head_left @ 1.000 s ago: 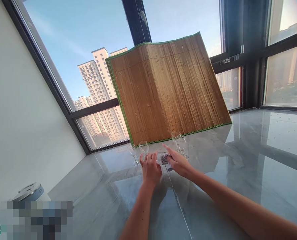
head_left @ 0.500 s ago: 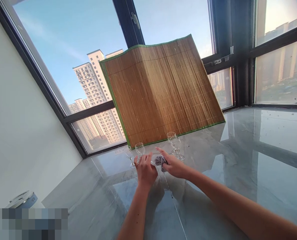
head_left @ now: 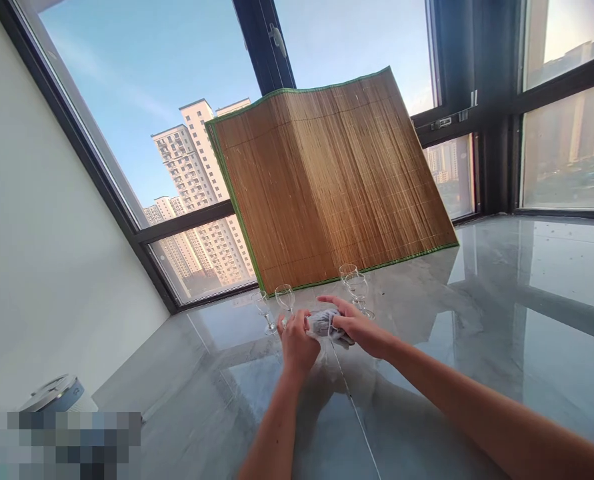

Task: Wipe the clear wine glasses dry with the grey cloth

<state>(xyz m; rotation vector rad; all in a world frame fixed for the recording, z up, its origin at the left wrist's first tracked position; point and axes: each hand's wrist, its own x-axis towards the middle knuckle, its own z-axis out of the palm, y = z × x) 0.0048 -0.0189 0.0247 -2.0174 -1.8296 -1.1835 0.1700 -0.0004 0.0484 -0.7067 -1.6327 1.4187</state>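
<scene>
Head: cloth (head_left: 321, 323) in right hand (head_left: 361, 330)

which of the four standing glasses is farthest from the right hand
The leftmost glass. The second glass stands between it and the right hand; the other two glasses stand close together behind that hand.

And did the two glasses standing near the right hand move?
No. The two glasses stand in the same spot by the bottom edge of the mat.
</scene>
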